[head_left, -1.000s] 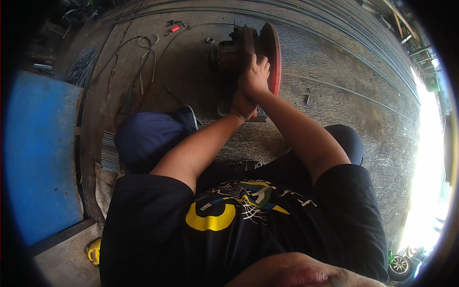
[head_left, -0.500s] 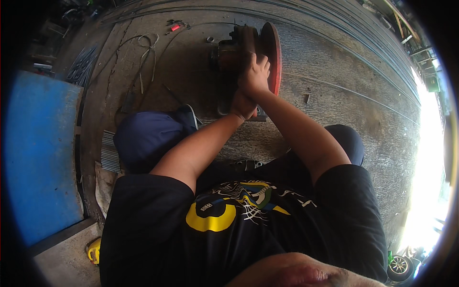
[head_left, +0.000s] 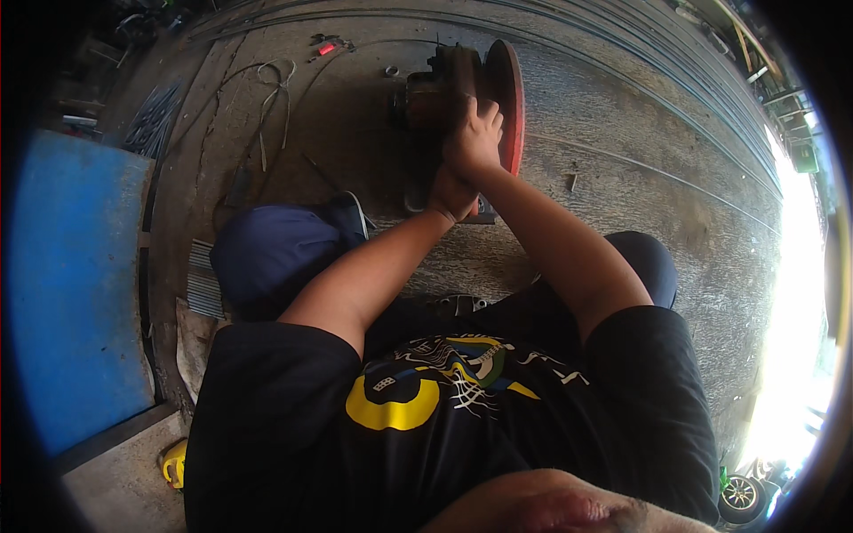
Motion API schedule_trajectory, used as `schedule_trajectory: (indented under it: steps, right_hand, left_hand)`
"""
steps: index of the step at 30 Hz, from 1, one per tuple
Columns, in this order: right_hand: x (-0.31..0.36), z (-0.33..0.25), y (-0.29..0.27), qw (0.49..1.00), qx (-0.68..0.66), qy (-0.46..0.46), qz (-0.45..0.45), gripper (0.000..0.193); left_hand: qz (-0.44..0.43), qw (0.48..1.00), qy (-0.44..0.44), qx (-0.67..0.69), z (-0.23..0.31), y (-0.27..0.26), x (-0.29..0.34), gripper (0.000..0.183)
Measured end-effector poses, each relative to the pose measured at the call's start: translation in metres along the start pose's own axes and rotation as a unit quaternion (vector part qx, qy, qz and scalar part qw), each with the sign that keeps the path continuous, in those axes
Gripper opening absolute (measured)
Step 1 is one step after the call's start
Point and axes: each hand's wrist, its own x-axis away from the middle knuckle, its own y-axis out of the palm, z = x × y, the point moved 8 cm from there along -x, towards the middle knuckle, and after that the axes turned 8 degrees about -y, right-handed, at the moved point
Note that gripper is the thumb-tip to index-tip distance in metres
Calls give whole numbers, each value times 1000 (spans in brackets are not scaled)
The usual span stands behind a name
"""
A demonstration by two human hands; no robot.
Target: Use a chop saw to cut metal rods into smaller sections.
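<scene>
A dark cut-off saw [head_left: 431,98] with a large round red-edged disc or guard [head_left: 506,107] on its right side stands on the floor in front of me. My right hand [head_left: 475,140] is closed over the saw's near part, just left of the red edge, its fingers bent. Directly below and touching it is my left hand [head_left: 453,194], closed low at the saw's front, near the metal base [head_left: 480,218]. What my left fingers grip is hidden by the hands and the shadow.
Long thin metal rods [head_left: 622,67] run across the far floor. Left lie a looped cord [head_left: 275,80], a red-handled tool [head_left: 327,49] and a metal ring [head_left: 392,71]. A blue panel [head_left: 80,284] stands at the left, with a yellow tape measure [head_left: 174,464] near its lower corner.
Both hands stay on the saw in nearly the same place. Only a very slight shift of the saw shows.
</scene>
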Motion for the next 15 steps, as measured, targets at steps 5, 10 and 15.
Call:
schedule_trajectory:
  steps: [5,10,15]
  right_hand:
    - [0,-2,-3,1000,1,-2,9,64]
    - [1,-3,-5,1000,4,-2,8,63]
    - [0,-3,-3,1000,4,-5,8,63]
  left_hand:
    - [18,999,48,-13,9,-1,2,35]
    - [-5,1000,-6,11,0,1,1,35]
    - [2,999,8,37,1,1,1,35]
